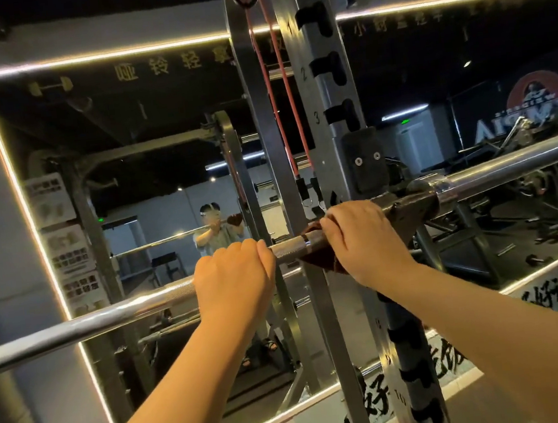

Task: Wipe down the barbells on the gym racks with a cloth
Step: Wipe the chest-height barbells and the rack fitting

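A chrome barbell (109, 315) runs from lower left to upper right and rests in the hook of a grey rack upright (330, 119). My left hand (234, 278) grips the bare shaft with its fingers curled over the top. Just to its right, my right hand (359, 237) holds a dark brown cloth (320, 258) wrapped around the shaft, close to the hook. The cloth hangs a little below the bar. The barbell's thick sleeve (523, 161) extends past the rack to the right.
A large mirror with a lit frame (32, 237) covers the wall behind the rack and reflects me and the gym. Red resistance bands (280, 107) hang between the uprights. A black padded bracket (365, 161) sits on the upright above the hook.
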Motion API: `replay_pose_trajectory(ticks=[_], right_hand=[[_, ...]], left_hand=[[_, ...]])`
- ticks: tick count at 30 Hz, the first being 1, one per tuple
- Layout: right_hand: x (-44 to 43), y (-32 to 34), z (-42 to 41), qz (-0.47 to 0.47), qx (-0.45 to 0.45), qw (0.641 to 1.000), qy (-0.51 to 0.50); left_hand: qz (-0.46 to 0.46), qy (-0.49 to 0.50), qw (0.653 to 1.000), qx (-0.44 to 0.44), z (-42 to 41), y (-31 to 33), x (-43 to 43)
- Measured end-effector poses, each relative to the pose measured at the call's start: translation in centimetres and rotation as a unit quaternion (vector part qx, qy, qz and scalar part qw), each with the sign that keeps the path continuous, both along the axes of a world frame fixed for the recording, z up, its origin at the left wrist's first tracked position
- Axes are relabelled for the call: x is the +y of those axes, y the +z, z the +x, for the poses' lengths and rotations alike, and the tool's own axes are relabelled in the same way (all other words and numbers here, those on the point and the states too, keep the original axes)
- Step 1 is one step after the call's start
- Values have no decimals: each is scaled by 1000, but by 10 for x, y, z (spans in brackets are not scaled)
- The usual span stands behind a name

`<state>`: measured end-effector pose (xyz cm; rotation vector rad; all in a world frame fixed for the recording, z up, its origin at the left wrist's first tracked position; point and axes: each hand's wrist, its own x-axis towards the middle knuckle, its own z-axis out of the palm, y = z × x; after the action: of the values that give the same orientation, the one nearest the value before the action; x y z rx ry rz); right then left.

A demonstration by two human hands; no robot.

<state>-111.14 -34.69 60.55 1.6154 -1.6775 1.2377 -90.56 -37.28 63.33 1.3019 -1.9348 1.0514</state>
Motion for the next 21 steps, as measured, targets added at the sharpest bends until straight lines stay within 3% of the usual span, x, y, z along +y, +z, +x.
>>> replay_pose_trajectory(ticks=[4,8,11,17,21], right_hand=[[-3,1,37,15,-32,999,-25],[4,0,64,56,54,995,63],[7,5,40,51,102,990,80],[-2,4,53,9,-12,1000,-18],[1,-5,110,13,20,999,47]], left_hand=[[14,-36,999,9,6,-1,1],[32,-73,997,-7,17,0,-1],[44,-66,996,-33,39,2,1],[38,34,998,-27,91,1,1],[2,12,1000,7,83,-4,1]])
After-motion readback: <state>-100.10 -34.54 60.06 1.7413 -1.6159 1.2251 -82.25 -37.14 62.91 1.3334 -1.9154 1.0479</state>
